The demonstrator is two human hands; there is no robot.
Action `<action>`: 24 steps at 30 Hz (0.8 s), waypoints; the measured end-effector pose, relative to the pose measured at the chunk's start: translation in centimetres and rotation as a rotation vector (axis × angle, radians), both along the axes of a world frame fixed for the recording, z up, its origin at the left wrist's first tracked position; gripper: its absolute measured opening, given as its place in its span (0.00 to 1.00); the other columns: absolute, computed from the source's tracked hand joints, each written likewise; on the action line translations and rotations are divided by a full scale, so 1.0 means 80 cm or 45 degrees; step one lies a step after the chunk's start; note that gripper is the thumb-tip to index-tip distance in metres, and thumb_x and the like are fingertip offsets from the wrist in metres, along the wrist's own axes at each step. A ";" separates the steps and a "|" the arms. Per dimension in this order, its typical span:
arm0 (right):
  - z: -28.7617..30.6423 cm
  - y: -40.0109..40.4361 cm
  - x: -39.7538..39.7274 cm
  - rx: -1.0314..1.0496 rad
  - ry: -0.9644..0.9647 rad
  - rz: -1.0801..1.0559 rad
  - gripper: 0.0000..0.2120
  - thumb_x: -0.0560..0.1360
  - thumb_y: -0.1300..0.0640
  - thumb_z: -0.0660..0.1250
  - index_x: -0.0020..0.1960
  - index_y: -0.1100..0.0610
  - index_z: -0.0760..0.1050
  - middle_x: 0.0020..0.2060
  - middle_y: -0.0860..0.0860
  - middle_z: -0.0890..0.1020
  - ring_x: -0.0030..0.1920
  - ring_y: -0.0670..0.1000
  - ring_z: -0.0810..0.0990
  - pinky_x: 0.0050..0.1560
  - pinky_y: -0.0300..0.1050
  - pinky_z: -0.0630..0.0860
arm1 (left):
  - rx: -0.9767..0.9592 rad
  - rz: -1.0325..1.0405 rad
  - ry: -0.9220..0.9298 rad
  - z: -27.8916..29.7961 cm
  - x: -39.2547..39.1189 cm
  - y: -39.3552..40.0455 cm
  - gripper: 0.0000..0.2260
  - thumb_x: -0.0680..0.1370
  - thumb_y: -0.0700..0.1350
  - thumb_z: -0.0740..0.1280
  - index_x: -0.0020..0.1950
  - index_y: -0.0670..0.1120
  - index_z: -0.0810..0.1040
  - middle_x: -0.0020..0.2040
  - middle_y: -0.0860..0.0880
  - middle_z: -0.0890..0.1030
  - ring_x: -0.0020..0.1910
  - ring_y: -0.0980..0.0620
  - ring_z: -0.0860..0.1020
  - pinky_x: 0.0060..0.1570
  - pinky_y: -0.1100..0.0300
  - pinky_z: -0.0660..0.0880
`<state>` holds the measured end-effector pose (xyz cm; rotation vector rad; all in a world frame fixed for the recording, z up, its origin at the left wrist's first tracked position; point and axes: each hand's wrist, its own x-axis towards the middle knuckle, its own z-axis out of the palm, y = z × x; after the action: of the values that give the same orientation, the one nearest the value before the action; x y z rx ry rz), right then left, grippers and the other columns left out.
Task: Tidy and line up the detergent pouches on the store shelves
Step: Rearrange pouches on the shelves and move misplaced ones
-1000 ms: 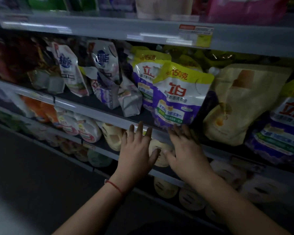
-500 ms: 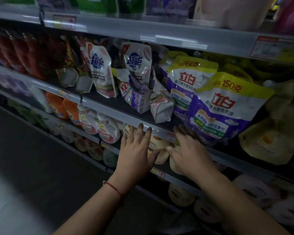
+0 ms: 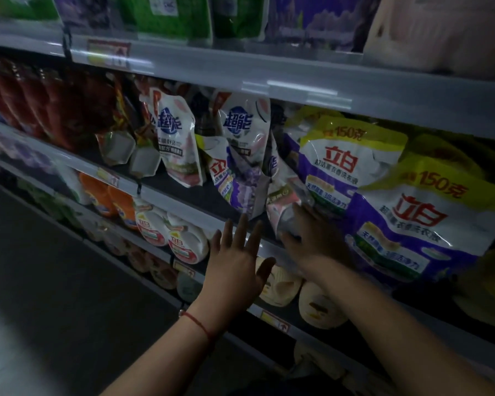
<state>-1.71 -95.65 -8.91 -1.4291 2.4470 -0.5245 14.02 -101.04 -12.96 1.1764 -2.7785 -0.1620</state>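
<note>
Detergent pouches crowd the middle shelf [image 3: 183, 211]. Two white pouches with a blue logo [image 3: 177, 144] [image 3: 247, 130] lean at the back. A tilted purple-and-white pouch [image 3: 240, 184] slumps in front of them, and a small pinkish pouch [image 3: 283, 207] leans beside it. Two large yellow-topped purple pouches [image 3: 343, 167] [image 3: 412, 224] stand to the right. My left hand [image 3: 237, 261] is flat with fingers spread, just below the shelf edge, holding nothing. My right hand [image 3: 312, 235] reaches onto the shelf, its fingers touching the base of the pinkish pouch; no grip on it is visible.
The upper shelf [image 3: 269, 75] carries green and purple packs. Red pouches [image 3: 40, 104] fill the middle shelf's left end. The lower shelf holds orange and white bottles [image 3: 183, 241] and cream bottles [image 3: 280, 284]. Dark aisle floor [image 3: 40, 281] lies to the left.
Both hands have risen from the shelf edge; my right hand has moved up onto the shelf to the pinkish pouch. The view has shifted left along the shelves.
</note>
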 end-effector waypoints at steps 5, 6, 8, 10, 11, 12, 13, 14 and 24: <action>-0.018 -0.035 -0.017 -0.194 0.185 0.033 0.28 0.79 0.43 0.59 0.76 0.53 0.60 0.75 0.52 0.64 0.75 0.54 0.61 0.72 0.54 0.65 | 0.042 -0.016 0.172 -0.017 -0.024 -0.027 0.34 0.78 0.66 0.49 0.81 0.52 0.54 0.81 0.42 0.55 0.79 0.36 0.54 0.75 0.38 0.58; -0.021 -0.045 -0.020 -0.214 0.234 0.015 0.26 0.79 0.44 0.60 0.74 0.53 0.63 0.73 0.53 0.66 0.73 0.54 0.64 0.69 0.52 0.68 | 0.045 -0.016 0.172 -0.017 -0.029 -0.032 0.35 0.77 0.67 0.45 0.81 0.53 0.51 0.82 0.43 0.52 0.80 0.37 0.51 0.76 0.40 0.55; -0.027 -0.060 -0.027 -0.254 0.305 -0.031 0.22 0.79 0.47 0.62 0.71 0.52 0.68 0.69 0.52 0.71 0.69 0.52 0.70 0.64 0.47 0.70 | 0.047 -0.035 0.175 -0.020 -0.033 -0.036 0.37 0.74 0.68 0.41 0.82 0.54 0.47 0.82 0.45 0.47 0.80 0.40 0.46 0.77 0.45 0.47; -0.032 -0.066 -0.034 -0.306 0.337 -0.046 0.19 0.77 0.47 0.66 0.66 0.50 0.74 0.64 0.49 0.76 0.64 0.49 0.74 0.59 0.41 0.71 | 0.060 -0.063 0.214 -0.023 -0.032 -0.041 0.38 0.74 0.68 0.40 0.82 0.54 0.47 0.82 0.47 0.46 0.81 0.42 0.45 0.76 0.49 0.44; -0.034 -0.067 -0.037 -0.335 0.333 -0.045 0.17 0.76 0.46 0.68 0.63 0.51 0.77 0.61 0.49 0.79 0.60 0.48 0.76 0.56 0.38 0.70 | 0.067 -0.074 0.231 -0.023 -0.030 -0.043 0.37 0.74 0.68 0.41 0.82 0.54 0.47 0.82 0.47 0.46 0.81 0.42 0.45 0.76 0.49 0.44; -0.036 -0.065 -0.039 -0.362 0.324 -0.047 0.15 0.76 0.46 0.69 0.60 0.51 0.79 0.57 0.49 0.81 0.57 0.47 0.78 0.54 0.36 0.68 | 0.067 -0.085 0.238 -0.025 -0.028 -0.047 0.37 0.75 0.68 0.41 0.82 0.54 0.47 0.82 0.47 0.46 0.81 0.42 0.45 0.77 0.49 0.45; -0.039 -0.063 -0.040 -0.375 0.312 -0.049 0.14 0.76 0.46 0.68 0.58 0.52 0.80 0.54 0.48 0.82 0.55 0.46 0.79 0.53 0.35 0.67 | 0.071 -0.097 0.238 -0.026 -0.026 -0.050 0.37 0.75 0.68 0.42 0.82 0.54 0.48 0.82 0.47 0.46 0.81 0.42 0.45 0.77 0.48 0.45; -0.039 -0.059 -0.039 -0.380 0.305 -0.043 0.13 0.77 0.45 0.66 0.57 0.51 0.81 0.52 0.47 0.83 0.52 0.45 0.79 0.51 0.34 0.70 | 0.078 -0.115 0.235 -0.028 -0.023 -0.052 0.37 0.75 0.68 0.42 0.82 0.54 0.48 0.82 0.47 0.46 0.81 0.43 0.45 0.77 0.49 0.45; -0.036 -0.023 0.008 -0.279 0.363 -0.289 0.09 0.78 0.57 0.65 0.54 0.54 0.82 0.49 0.51 0.83 0.48 0.51 0.81 0.43 0.41 0.73 | 0.104 -0.299 0.209 -0.022 0.014 -0.057 0.37 0.76 0.67 0.43 0.82 0.52 0.50 0.82 0.47 0.48 0.81 0.43 0.48 0.77 0.48 0.49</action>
<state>-1.09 -97.49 -11.81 -1.3958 2.8785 -0.6983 15.13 -105.60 -14.69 0.8074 -2.7766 -0.3791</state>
